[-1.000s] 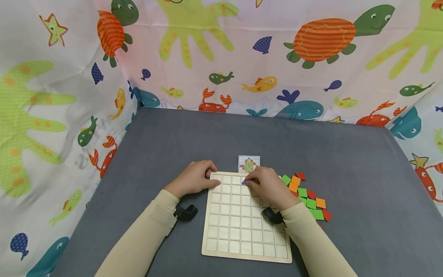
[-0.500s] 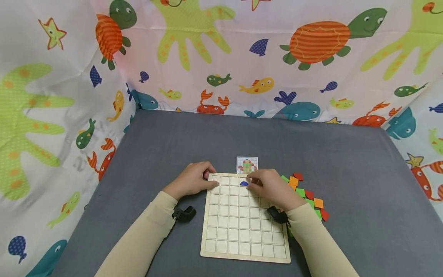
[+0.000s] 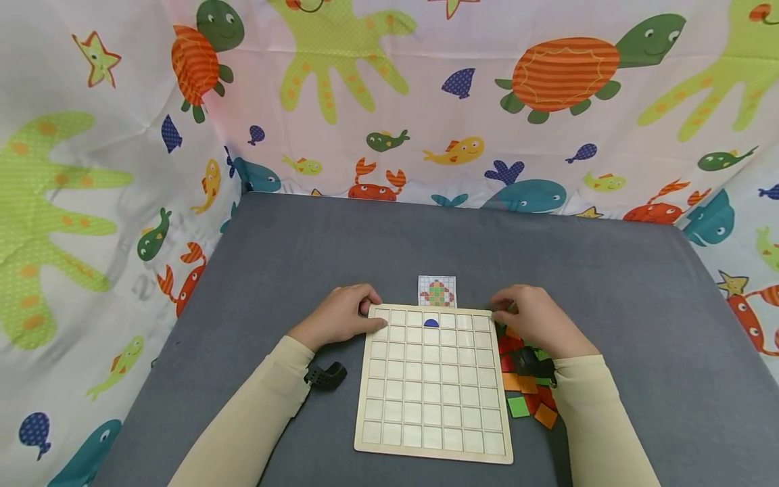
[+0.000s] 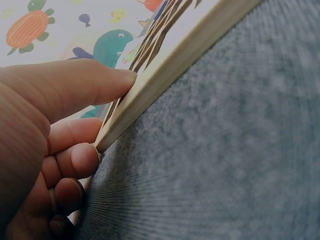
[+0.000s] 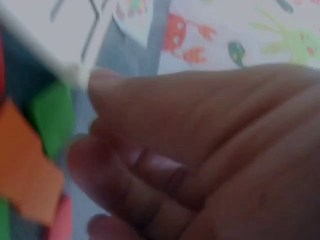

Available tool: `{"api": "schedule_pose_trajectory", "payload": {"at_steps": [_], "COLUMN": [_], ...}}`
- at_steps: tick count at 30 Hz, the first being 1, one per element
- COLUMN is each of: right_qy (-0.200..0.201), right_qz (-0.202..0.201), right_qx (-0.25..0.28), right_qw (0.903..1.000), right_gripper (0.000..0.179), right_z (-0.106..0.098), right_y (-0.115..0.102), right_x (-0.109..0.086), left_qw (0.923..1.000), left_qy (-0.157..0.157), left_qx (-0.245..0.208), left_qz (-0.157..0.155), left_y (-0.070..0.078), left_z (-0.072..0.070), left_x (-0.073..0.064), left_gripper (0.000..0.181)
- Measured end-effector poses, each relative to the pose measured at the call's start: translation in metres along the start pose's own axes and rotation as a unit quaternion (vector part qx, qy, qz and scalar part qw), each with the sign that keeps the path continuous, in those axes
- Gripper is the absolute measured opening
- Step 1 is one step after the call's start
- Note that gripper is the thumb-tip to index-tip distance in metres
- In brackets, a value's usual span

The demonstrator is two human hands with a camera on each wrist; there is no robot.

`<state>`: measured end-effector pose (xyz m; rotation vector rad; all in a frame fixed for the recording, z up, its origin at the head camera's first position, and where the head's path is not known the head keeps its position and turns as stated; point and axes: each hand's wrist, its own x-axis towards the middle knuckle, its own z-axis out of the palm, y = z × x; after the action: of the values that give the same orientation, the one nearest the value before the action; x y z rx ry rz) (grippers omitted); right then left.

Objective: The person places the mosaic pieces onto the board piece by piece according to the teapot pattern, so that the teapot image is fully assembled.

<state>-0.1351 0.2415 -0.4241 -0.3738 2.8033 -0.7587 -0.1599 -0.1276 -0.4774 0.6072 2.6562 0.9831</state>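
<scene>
A wooden grid board lies on the grey cloth, its squares framed by thin raised strips. One blue half-circle tile sits in a top-row square. My left hand grips the board's far left corner; in the left wrist view the thumb lies over the top edge and curled fingers meet the side. At the far right corner, my right hand hovers over the loose tiles with its fingers loosely bent. Nothing shows between thumb and fingers in the blurred right wrist view. Green, orange and red tiles lie partly hidden beneath it.
A small picture card with a coloured grid pattern lies just beyond the board's far edge. A curtain printed with sea animals surrounds the grey table at the back and sides. Each wrist wears a black camera.
My right hand has let go of the blue half-circle in the top row and moved right, over the loose tiles. The left hand has kept its hold on the board's corner.
</scene>
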Motion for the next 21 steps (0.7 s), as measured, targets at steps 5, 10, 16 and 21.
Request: {"api": "schedule_pose_trajectory", "payload": {"at_steps": [5, 10, 16, 21], "right_qy": [-0.018, -0.045, -0.06, -0.06], "right_qz": [0.024, 0.048, 0.075, 0.082], "right_qx": [0.002, 0.012, 0.021, 0.022], "right_qw": [0.9996, 0.9978, 0.9952, 0.9946], "right_gripper": [0.022, 0.025, 0.028, 0.023], "right_z": [-0.012, -0.02, -0.022, -0.019], "right_y": [0.014, 0.024, 0.028, 0.029], "right_x": [-0.006, -0.011, -0.013, -0.011], "left_qw": [1.0, 1.0, 1.0, 0.9999], "left_qy": [0.0, -0.002, 0.0, -0.004], "left_qx": [-0.001, -0.004, -0.005, -0.009], "left_qz": [-0.002, -0.003, 0.0, -0.004], "left_y": [0.0, 0.002, 0.002, 0.002], "left_z": [0.0, -0.002, -0.002, -0.002], "left_x": [0.0, -0.001, -0.001, -0.001], "left_gripper": [0.03, 0.031, 0.03, 0.031]}}
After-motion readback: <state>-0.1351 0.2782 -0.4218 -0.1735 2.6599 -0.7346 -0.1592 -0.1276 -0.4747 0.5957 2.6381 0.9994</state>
